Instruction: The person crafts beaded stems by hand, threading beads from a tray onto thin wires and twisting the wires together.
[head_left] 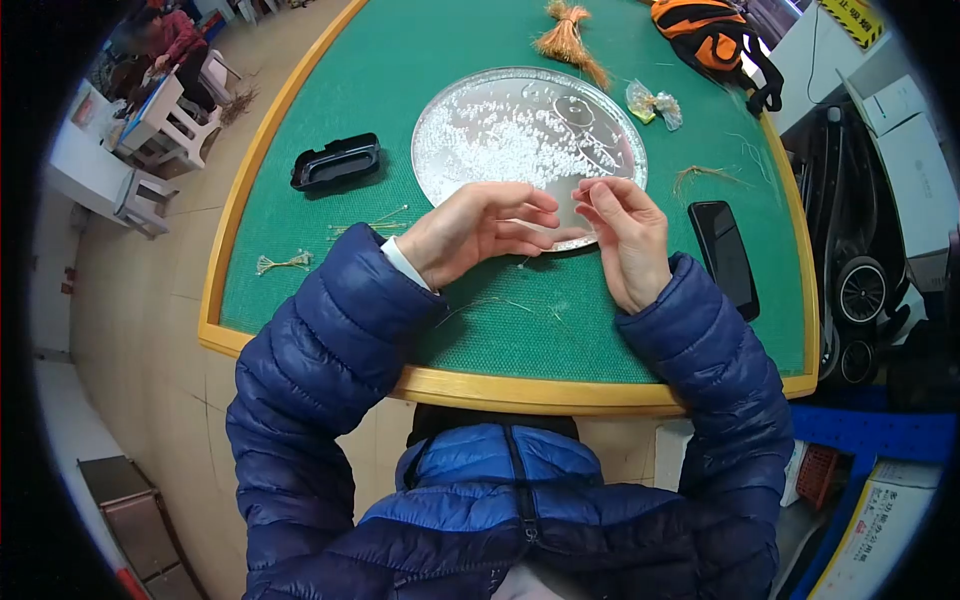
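Over the near edge of a round silver tray (430,150) strewn with small white beads, both hands are raised close together but apart. My left hand (487,228) has its fingers spread and curved, with nothing visible in it. My right hand (628,235) pinches thumb against forefinger at the tray's lower right; whatever is between the tips is too small to make out. Thin strands (495,301) lie on the green table below the hands. Left of my left hand are some loose beaded stems (375,222) and a small bundle of white-tipped stems (285,263).
Beyond the stems lies a black open case (337,163). A phone (724,255) is at right. Farther back are a straw-coloured bundle (567,42), a plastic bag (654,105) and an orange-black backpack (706,38). A person (178,45) sits at far left.
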